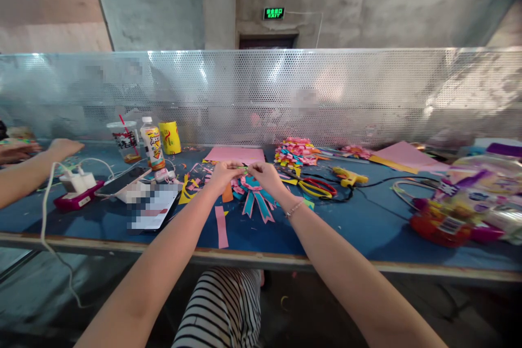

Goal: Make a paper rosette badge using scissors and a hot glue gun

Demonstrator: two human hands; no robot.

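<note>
Left hand [222,173] and right hand [267,174] each pinch an end of a thin green paper strip [244,165] just above the blue-pink paper rosette [252,189] on the tabletop [367,223]; the strip is best kept taut, centred over it.

A green lit sign [273,13] on the concrete wall reads "EXIT" under a line of characters too small to make out. Well below it and to the left, the bottle [153,147], the clear cup [124,141] and the yellow can [170,137] bear printing that cannot be read
</note>
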